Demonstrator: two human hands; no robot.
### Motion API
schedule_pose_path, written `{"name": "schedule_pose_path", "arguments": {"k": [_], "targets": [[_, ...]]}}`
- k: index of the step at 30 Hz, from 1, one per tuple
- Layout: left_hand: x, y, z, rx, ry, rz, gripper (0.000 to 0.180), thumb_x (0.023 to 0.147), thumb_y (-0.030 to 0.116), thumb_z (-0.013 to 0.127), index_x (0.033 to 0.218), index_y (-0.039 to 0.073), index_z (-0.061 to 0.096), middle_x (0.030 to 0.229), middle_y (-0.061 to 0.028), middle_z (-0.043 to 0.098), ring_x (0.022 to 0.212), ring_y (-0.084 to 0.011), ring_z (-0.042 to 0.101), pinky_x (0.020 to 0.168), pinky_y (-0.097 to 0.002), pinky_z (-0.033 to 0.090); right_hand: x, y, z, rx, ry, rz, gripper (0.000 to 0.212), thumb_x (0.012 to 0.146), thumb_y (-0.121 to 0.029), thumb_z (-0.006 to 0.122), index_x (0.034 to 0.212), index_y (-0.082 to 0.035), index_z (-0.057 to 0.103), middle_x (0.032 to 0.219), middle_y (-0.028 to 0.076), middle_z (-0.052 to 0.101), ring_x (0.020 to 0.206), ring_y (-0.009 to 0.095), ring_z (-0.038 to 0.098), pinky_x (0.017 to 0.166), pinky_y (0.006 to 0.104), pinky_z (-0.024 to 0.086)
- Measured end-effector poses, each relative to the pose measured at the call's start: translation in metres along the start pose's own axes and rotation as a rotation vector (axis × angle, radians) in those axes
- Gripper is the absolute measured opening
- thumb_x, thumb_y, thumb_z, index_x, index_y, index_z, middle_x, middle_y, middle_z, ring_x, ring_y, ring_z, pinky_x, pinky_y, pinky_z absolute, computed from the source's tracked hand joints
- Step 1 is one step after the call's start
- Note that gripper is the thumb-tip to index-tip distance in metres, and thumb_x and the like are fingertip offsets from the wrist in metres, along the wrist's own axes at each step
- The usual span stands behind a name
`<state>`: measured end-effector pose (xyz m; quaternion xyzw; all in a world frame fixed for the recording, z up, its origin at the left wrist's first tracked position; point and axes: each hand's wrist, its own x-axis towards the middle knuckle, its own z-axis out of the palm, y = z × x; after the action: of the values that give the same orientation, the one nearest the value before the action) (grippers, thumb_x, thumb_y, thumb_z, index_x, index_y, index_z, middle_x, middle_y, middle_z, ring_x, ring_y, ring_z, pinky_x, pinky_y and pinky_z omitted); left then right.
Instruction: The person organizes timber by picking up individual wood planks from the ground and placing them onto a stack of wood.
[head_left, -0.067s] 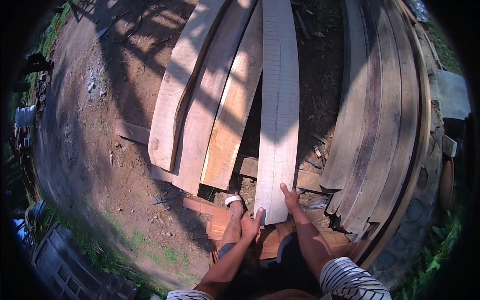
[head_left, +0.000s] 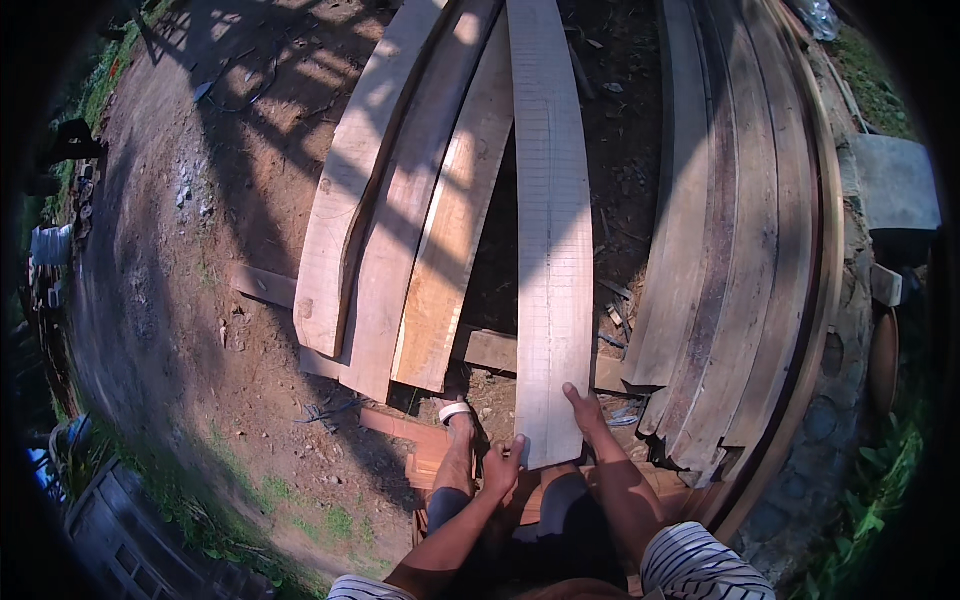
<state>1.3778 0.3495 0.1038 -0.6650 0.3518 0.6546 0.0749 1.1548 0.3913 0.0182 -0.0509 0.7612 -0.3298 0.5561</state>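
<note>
Held plank (head_left: 553,300) pale (fine, darker cross-lines); sleeve (head_left: 695,560) white, dark-striped; shaded shorts (head_left: 568,503) perhaps blue-grey.

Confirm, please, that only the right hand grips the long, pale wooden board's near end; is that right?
Not only the right hand: the head view shows the left hand gripping the near end of the long, pale wooden board too.

No readable text, labels, brands, numbers or signs visible.
</note>
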Motion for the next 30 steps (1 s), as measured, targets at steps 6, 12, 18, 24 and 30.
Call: {"name": "schedule_pose_path", "arguments": {"k": [6, 12, 18, 24, 30], "targets": [[-0.038, 0.013, 0.057, -0.512, -0.347, -0.237, 0.070, 0.098, 0.065, 0.034, 0.111, 0.002, 0.063, 0.098, -0.0096, 0.069, 0.084, -0.0216, 0.068, 0.079, -0.0323, 0.053, -0.142, -0.127, -0.162, -0.574, 0.099, 0.040, 0.100, 0.074, -0.069, 0.070, 0.128, 0.013, 0.051, 0.123, 0.030, 0.061, 0.116, 0.038, 0.060, 0.098, 0.0420, 0.047], [-0.060, 0.250, 0.055, -0.631, -0.347, -0.053, 0.105, 0.086, 0.084, 0.027, 0.147, -0.001, 0.028, 0.138, -0.0202, 0.048, 0.124, -0.0320, 0.050, 0.103, -0.0465, 0.040, -0.297, -0.184, -0.269, -0.729, 0.153, 0.191, 0.112, 0.068, -0.074, 0.071, 0.131, 0.014, 0.046, 0.125, 0.035, 0.056, 0.121, 0.043, 0.055, 0.103, 0.0448, 0.044], [-0.049, 0.409, 0.071, -0.646, -0.373, 0.064, 0.110, 0.075, 0.091, 0.041, 0.141, 0.003, 0.042, 0.115, -0.0120, 0.061, 0.105, -0.0240, 0.056, 0.101, -0.0466, 0.040, -0.389, -0.211, -0.298, -0.806, 0.119, -0.013, 0.090, 0.073, -0.068, 0.070, 0.124, 0.005, 0.057, 0.117, 0.028, 0.062, 0.113, 0.041, 0.059, 0.096, 0.0474, 0.045], [-0.025, 0.512, 0.102, -0.816, -0.568, 0.150, 0.122, 0.067, 0.092, 0.050, 0.154, 0.009, 0.027, 0.152, -0.0217, 0.038, 0.136, -0.0340, 0.042, 0.110, -0.0534, 0.033, -0.396, -0.309, -0.328, -0.865, 0.053, -0.067, 0.085, 0.075, -0.064, 0.070, 0.126, 0.003, 0.056, 0.120, 0.028, 0.060, 0.115, 0.041, 0.057, 0.098, 0.0478, 0.043], [-0.010, 0.625, 0.094, -0.823, -0.608, 0.198, 0.091, 0.085, 0.077, 0.046, 0.144, 0.008, 0.044, 0.140, -0.0172, 0.053, 0.128, -0.0315, 0.052, 0.104, -0.0510, 0.044, -0.337, -0.445, -0.338, -0.903, 0.064, 0.021, 0.084, 0.076, -0.063, 0.069, 0.127, 0.003, 0.055, 0.122, 0.027, 0.059, 0.116, 0.041, 0.056, 0.099, 0.0478, 0.042]]}}
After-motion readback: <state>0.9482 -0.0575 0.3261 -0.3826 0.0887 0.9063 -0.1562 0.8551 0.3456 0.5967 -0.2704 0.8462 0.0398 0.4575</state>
